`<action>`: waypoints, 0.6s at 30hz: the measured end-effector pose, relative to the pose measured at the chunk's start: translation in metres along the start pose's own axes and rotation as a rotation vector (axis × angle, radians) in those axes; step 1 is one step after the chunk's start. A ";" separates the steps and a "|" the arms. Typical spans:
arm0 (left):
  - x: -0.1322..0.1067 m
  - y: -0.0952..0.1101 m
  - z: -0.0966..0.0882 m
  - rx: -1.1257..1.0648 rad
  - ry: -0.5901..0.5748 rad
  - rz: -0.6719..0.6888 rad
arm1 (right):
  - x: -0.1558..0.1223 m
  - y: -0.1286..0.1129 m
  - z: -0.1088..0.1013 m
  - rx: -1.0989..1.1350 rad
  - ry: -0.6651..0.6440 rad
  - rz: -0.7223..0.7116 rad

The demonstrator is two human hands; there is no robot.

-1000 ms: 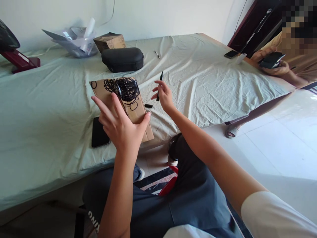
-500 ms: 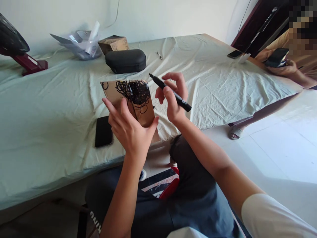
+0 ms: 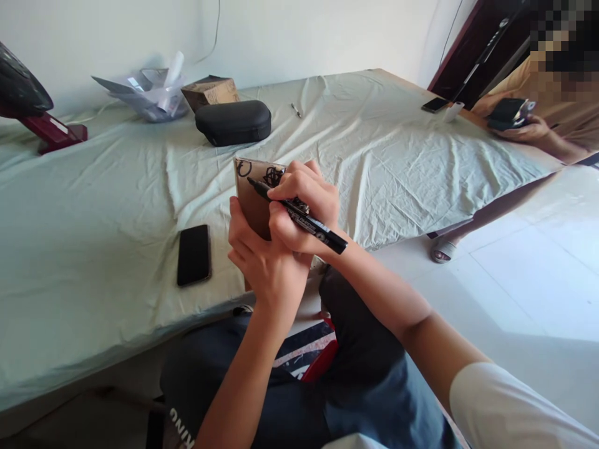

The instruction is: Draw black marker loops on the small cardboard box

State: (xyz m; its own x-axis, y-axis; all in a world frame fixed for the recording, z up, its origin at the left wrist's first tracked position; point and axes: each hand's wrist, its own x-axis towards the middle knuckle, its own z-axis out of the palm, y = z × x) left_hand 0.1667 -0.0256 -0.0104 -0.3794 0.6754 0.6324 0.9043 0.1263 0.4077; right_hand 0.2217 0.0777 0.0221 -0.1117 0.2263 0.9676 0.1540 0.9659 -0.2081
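A brown cardboard box (image 3: 251, 202) with black scribbles on its upper face is held near the front edge of the cloth-covered table. My left hand (image 3: 267, 268) grips it from below, fingers along its left side. In my right hand (image 3: 311, 196) is a black marker (image 3: 322, 234), its tip pointing up and left just over the cardboard, near a drawn loop in the corner. Whether the tip touches I cannot tell. My right hand covers most of the scribbled patch and overlaps the left thumb area.
A black phone (image 3: 193, 255) lies left of the box. Behind are a black zip case (image 3: 234, 123), a small carton (image 3: 210, 92), a plastic bag (image 3: 159, 100) and a pen (image 3: 296, 110). At the right, another person's hand (image 3: 533, 131) holds a dark object.
My right hand has brought the marker left and down over the cardboard. My left hand and the box have shifted right, leaving the phone fully visible.
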 end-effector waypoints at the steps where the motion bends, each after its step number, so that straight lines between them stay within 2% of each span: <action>1: 0.000 0.001 -0.001 -0.001 -0.009 0.008 | 0.000 0.000 -0.001 -0.005 0.014 -0.003; 5: -0.001 0.000 -0.002 0.009 0.000 0.044 | -0.002 0.002 -0.003 -0.118 -0.133 0.119; 10: -0.003 -0.001 -0.001 0.019 0.002 0.039 | -0.004 0.000 -0.009 -0.095 -0.165 0.107; 15: -0.004 -0.001 -0.001 0.067 0.020 0.091 | -0.001 -0.007 -0.017 -0.185 -0.336 0.217; 18: -0.005 -0.001 -0.002 0.084 0.022 0.103 | 0.001 -0.006 -0.017 -0.158 -0.301 0.171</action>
State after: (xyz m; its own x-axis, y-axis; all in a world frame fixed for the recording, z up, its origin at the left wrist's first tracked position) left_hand 0.1675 -0.0308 -0.0128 -0.2874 0.6716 0.6829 0.9514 0.1182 0.2842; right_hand 0.2374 0.0695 0.0268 -0.3510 0.4317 0.8309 0.3420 0.8852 -0.3154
